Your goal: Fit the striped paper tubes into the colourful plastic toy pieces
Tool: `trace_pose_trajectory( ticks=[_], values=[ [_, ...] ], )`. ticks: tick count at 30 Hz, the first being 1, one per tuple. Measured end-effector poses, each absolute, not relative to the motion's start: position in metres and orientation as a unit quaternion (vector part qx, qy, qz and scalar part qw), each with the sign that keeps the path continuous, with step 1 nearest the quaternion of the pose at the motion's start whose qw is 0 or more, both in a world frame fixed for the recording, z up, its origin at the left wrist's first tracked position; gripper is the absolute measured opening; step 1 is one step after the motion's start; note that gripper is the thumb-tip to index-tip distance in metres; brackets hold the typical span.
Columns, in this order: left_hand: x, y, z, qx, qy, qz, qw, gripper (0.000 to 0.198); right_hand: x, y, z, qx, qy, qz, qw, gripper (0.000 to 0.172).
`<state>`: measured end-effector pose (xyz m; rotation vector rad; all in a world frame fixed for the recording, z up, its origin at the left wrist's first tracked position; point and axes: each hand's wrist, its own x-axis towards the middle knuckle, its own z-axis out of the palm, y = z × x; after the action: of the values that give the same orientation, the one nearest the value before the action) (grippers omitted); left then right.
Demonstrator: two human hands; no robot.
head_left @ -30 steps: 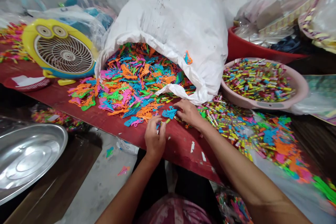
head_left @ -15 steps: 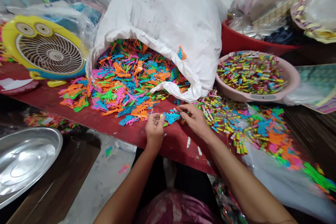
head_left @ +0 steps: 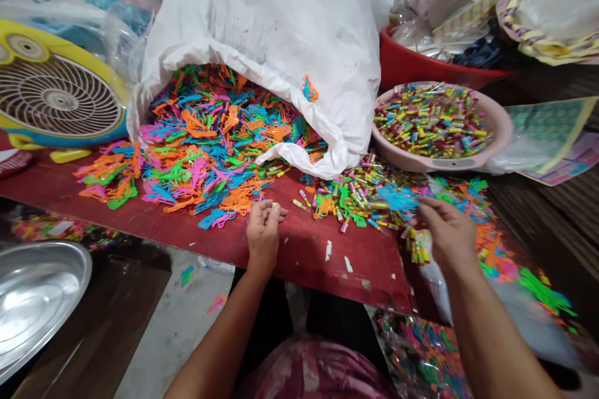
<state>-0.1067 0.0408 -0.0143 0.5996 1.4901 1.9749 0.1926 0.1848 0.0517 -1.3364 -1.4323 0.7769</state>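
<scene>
My right hand (head_left: 449,234) is out to the right, its fingers pinching a blue plastic toy gun (head_left: 397,197) that is smeared by motion. It hangs over a heap of small wrapped tubes with yellow, red and blue ends (head_left: 360,184). My left hand (head_left: 262,234) stays above the red table (head_left: 299,262), fingers curled with thumb against forefinger; whatever they hold is too small to make out. Left of it lies a big pile of orange, blue, green and pink toy guns (head_left: 201,162), spilling from a white sack (head_left: 281,25).
A pink basin (head_left: 500,131) full of the small tubes stands at the right, before a red tub (head_left: 407,62). More flat toy pieces (head_left: 500,255) lie on plastic at the right. A yellow fan (head_left: 60,96) and a metal basin (head_left: 77,268) are on the left.
My right hand has moved right, away from my left hand, carrying the blue toy gun. My left hand stays near its place. The view has turned slightly right.
</scene>
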Motion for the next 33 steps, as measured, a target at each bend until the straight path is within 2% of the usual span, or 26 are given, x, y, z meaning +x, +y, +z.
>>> trace_pose_trajectory(
  ticks=[1,3,6,7,9,12,14,16,20,23,30,33],
  values=[
    [-0.106,0.041,-0.014,0.233,0.563,0.733,0.301,0.025,0.215,0.198,0.053,-0.577,-0.555,0.293,0.523,0.032],
    [-0.103,0.041,-0.012,0.245,0.572,0.717,0.314,0.026,0.251,0.219,0.058,-0.637,-0.537,0.190,0.519,0.031],
    [-0.097,0.043,-0.010,0.253,0.584,0.702,0.321,0.027,0.265,0.229,0.062,-0.661,-0.607,-0.064,0.437,0.036],
    [-0.096,0.043,-0.010,0.253,0.586,0.699,0.322,0.027,0.256,0.225,0.061,-0.635,-0.642,-0.109,0.415,0.036],
    [-0.095,0.043,-0.010,0.255,0.584,0.697,0.329,0.028,0.218,0.210,0.058,-0.556,-0.723,-0.072,0.403,0.032],
    [-0.095,0.043,-0.011,0.245,0.580,0.701,0.336,0.030,0.129,0.183,0.049,-0.385,-0.845,0.119,0.353,0.023],
    [-0.096,0.042,-0.010,0.233,0.581,0.703,0.337,0.033,0.065,0.177,0.042,-0.246,-0.910,0.182,0.278,0.025],
    [-0.097,0.042,-0.011,0.227,0.581,0.706,0.337,0.033,0.008,0.183,0.035,-0.167,-0.938,0.193,0.234,0.029],
    [-0.098,0.042,-0.013,0.222,0.577,0.717,0.322,0.030,-0.070,0.215,0.019,-0.202,-0.959,0.143,0.140,0.043],
    [-0.099,0.043,-0.015,0.217,0.574,0.727,0.308,0.028,-0.090,0.227,0.008,-0.231,-0.958,0.132,0.108,0.049],
    [-0.097,0.041,-0.015,0.226,0.573,0.731,0.295,0.025,-0.036,0.219,0.012,-0.211,-0.966,0.138,0.059,0.033],
    [-0.096,0.043,-0.014,0.250,0.577,0.723,0.287,0.022,-0.019,0.214,0.024,-0.206,-0.967,0.138,0.065,0.032]
  ],
)
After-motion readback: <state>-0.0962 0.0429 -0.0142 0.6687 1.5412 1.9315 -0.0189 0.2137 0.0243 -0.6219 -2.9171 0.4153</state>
